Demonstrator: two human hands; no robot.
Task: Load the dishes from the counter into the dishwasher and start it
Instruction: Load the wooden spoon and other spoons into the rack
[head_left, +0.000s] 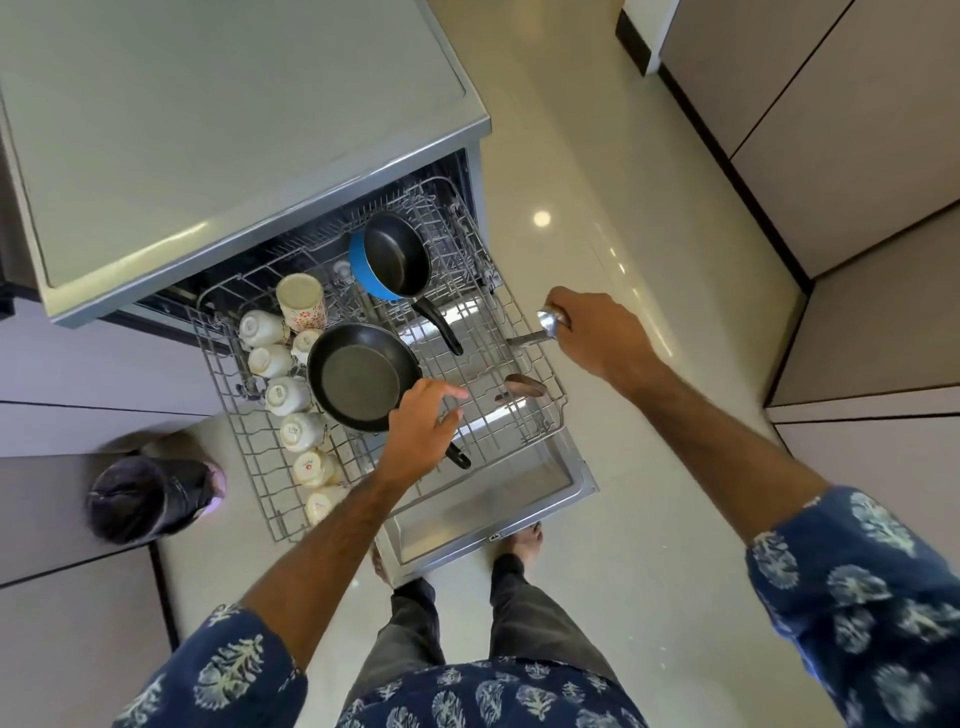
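The dishwasher's wire rack (524, 358) is pulled out over the open door (519, 499). In it lie a black frying pan (358, 382), a blue-sided pan (395, 257) tilted at the back, and several white cups (285, 395) in a row along the left. A dark spoon (522, 387) lies on the rack's right part. My left hand (423, 431) hovers with loosely spread fingers over the frying pan's handle (460, 457). My right hand (597, 332) grips shiny metal utensils (545, 325) above the rack's right edge.
The grey counter top (218, 130) sits above the dishwasher. A dark bin with a liner (145, 493) stands on the floor at the left. Cabinet fronts (857, 156) line the right side. My feet (524, 540) stand at the door's front edge on the glossy floor.
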